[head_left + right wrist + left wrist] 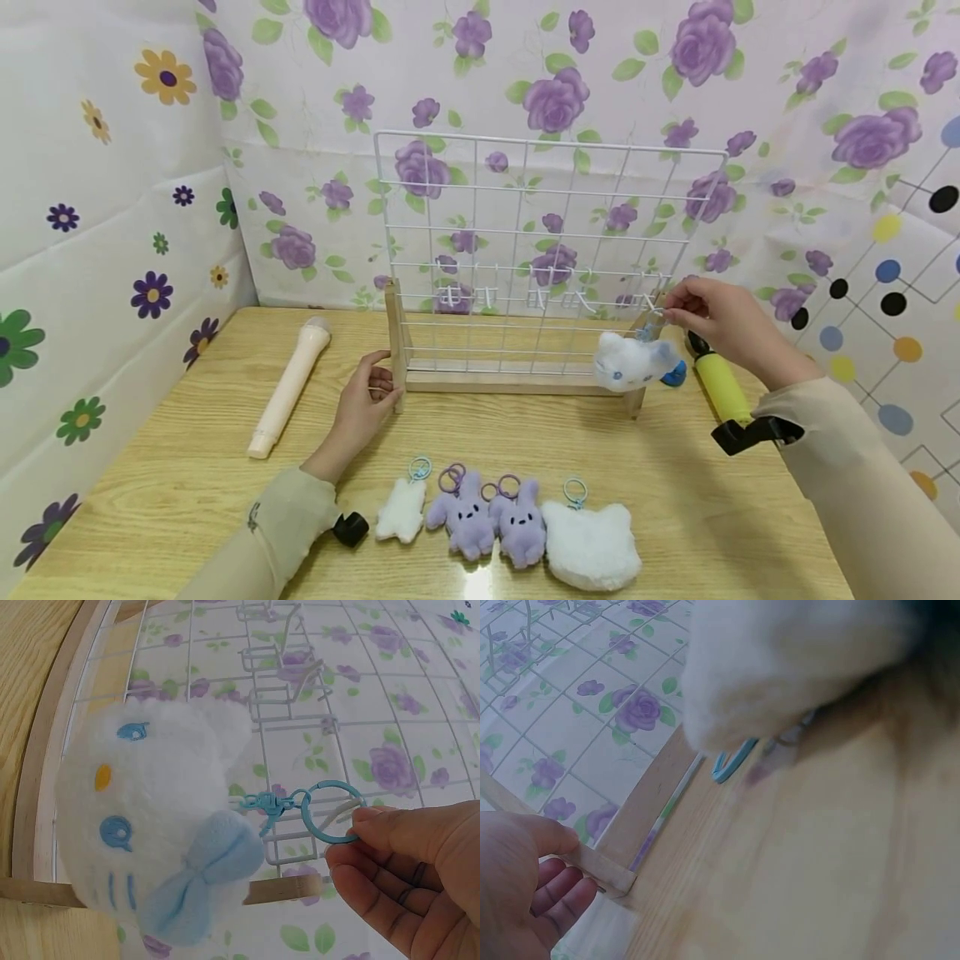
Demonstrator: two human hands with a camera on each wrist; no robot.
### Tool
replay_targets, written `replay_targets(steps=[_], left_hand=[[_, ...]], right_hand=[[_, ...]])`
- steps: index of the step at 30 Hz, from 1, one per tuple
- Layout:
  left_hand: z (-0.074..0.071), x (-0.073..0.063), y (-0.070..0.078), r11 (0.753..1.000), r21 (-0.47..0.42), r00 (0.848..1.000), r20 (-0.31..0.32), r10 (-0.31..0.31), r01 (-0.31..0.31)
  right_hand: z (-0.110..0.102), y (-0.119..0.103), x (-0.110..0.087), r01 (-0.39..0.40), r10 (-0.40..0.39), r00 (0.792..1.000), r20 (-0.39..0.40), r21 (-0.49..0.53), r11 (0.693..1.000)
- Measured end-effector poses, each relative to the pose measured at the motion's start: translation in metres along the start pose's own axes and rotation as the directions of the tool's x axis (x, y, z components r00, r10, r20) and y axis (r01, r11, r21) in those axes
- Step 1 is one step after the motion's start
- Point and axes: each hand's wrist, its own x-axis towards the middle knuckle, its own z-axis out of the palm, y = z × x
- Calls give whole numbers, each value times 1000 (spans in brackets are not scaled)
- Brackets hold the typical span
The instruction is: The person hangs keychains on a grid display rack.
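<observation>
pinching a blue ring (305,819), wood-grain table (487,437), purple-rose backdrop (450,87) behind

On the bench (712,492), a wire grid rack (510,383) stands behind four plush keychains (471,523), between a microphone-like stick (291,387) at left and a tube (723,389) at right, with a cat plush (628,364) before the rack's right post (636,405).

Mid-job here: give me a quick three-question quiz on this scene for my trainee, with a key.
1. Which hand pinches the blue ring of the cat plush with the bow?
2. True or false: the left hand touches the wooden frame.
3. How many purple rabbit keychains lie on the table?

Key: 1, the right hand; 2, true; 3, two.
</observation>
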Motion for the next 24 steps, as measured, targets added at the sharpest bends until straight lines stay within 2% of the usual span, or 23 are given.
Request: replay_targets(steps=[8,24], left_hand=[[0,0,0,1000,-8,1000,3,-10,10],[0,0,0,1000,-4,1000,1,-9,9]], right_hand=[[5,5,7,-28,26,999,38,43,999],[8,7,9,-59,56,998,42,70,996]])
